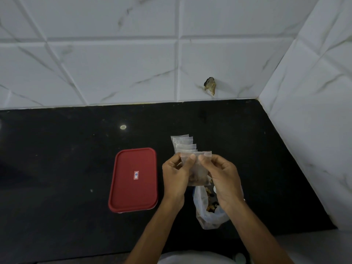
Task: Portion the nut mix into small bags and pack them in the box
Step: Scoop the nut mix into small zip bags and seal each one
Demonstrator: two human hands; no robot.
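My left hand (pixel 176 175) and my right hand (pixel 223 180) hold a small clear zip bag (pixel 198 168) upright above the black counter, each pinching its top edge between thumb and fingers. The bag has some nut mix in its lower part. Just behind it several empty small bags (pixel 183 143) lie fanned out on the counter. Under my right hand lies a larger clear plastic bag of nut mix (pixel 206 210), partly hidden by the wrist. The box (pixel 134 179) with a red lid stands closed to the left of my hands.
The black counter (pixel 66 159) meets white tiled walls at the back and on the right. A chipped hole (pixel 210 85) shows in the back wall tile. A small pale spot (pixel 123 127) lies on the counter behind the box.
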